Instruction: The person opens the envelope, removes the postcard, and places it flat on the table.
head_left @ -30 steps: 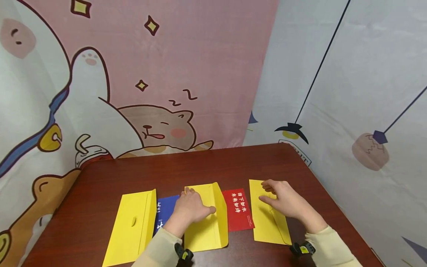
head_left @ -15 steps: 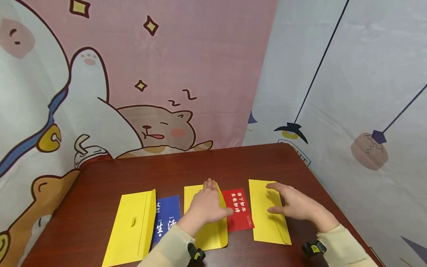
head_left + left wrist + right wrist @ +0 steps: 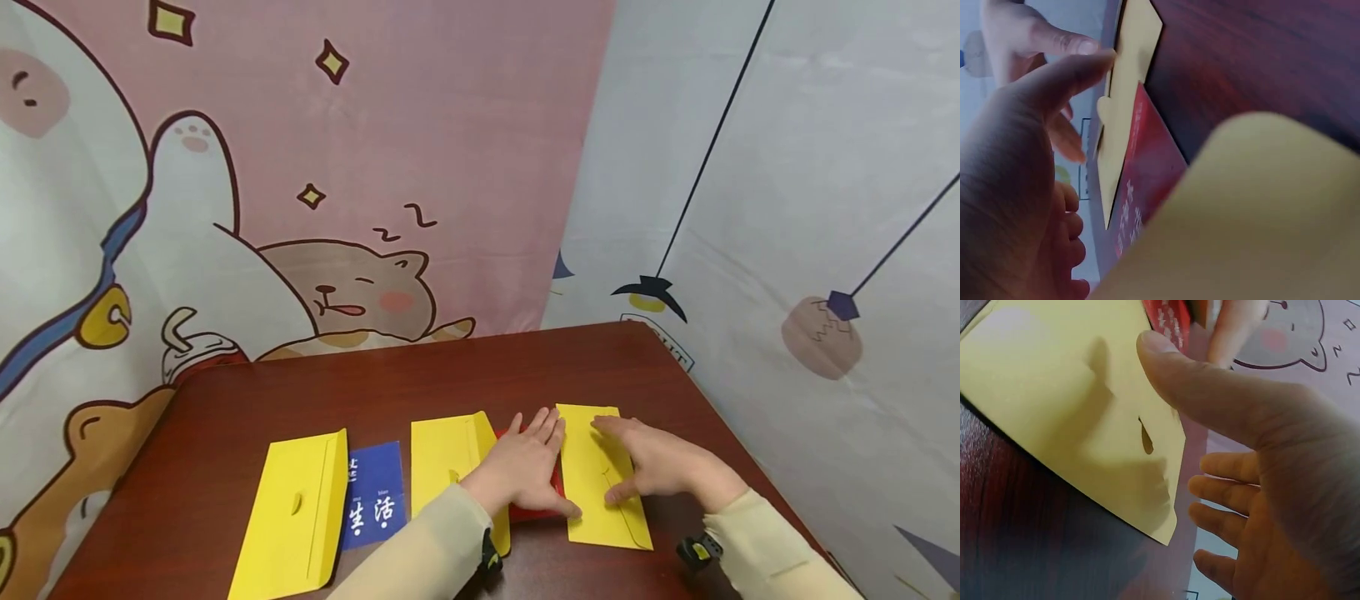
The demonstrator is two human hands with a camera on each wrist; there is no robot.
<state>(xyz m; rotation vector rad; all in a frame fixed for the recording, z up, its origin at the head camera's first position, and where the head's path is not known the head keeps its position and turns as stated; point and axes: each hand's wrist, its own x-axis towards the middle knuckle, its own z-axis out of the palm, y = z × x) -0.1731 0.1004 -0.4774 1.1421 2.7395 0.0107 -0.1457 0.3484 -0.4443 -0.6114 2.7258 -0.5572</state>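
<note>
My left hand (image 3: 525, 471) reaches across the red card with spread, straight fingers, its fingertips at the left edge of the right-hand yellow envelope (image 3: 587, 458). Most of the red card (image 3: 1154, 169) is hidden under that hand in the head view; white characters show on it in the left wrist view. Over the same envelope's right side is my right hand (image 3: 663, 458), thumb apart from loosely bent fingers, holding nothing. Its shadow falls on the envelope, whose flap is tucked at a slit (image 3: 1146, 437) in the right wrist view. The middle yellow envelope (image 3: 438, 442) lies partly behind my left forearm.
Another yellow envelope (image 3: 288, 517) lies at the left, its flap side facing right. Beside it is a blue card (image 3: 375, 492) with white characters. All rest on a dark red-brown table (image 3: 450, 375); cartoon-printed cloth (image 3: 465, 167) hangs behind and to the right.
My left hand has moved right, from the middle envelope across the red card to the right envelope, uncovering the blue card. The right hand shifted slightly right, then stayed over the right envelope.
</note>
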